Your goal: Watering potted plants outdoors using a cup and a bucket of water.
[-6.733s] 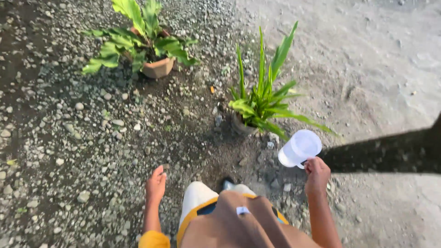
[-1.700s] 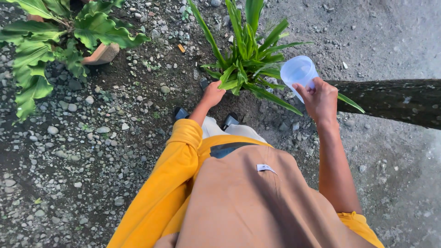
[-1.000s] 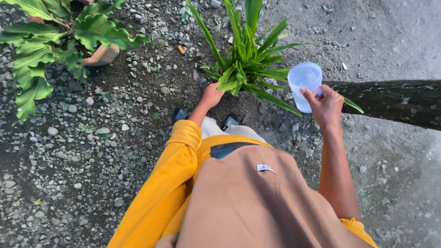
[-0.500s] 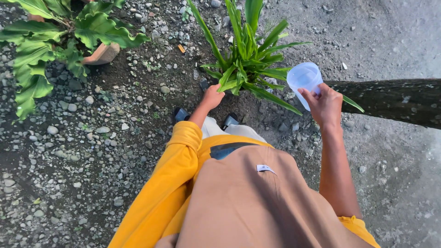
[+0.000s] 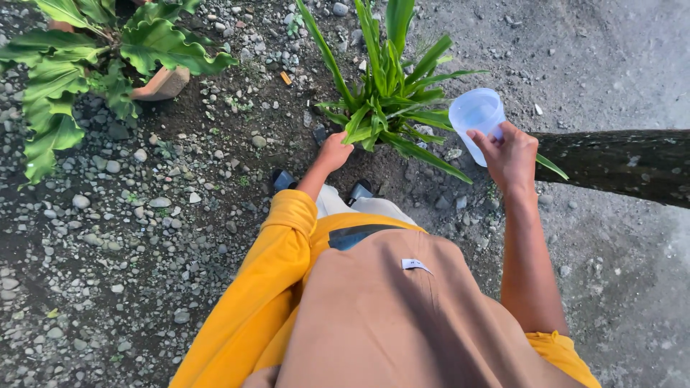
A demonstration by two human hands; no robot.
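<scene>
- Right hand (image 5: 512,156), grip clamped round a clear plastic cup (image 5: 476,118), up beside the spiky green plant (image 5: 388,93)
- Left hand (image 5: 333,152) at the plant's base; its grip, hidden by leaves, I can't tell

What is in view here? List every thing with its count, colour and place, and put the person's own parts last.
narrow-leaved plant: one, green, top centre, its base hidden by the leaves.
broad-leaved plant: one, green, top left.
clay pot: one, terracotta, tilted under the broad leaves.
plastic cup: one, clear, right of the narrow-leaved plant.
tree trunk: one, dark, right edge.
gravel ground: grey stones and dark soil, left and centre.
bare ground: grey, top right.
shoes: two toes showing, dark, below the narrow-leaved plant.
clothing: yellow sleeves, tan front, bottom centre.
left hand: one, at the narrow-leaved plant's base.
right hand: one, grip closed on the plastic cup.
</scene>
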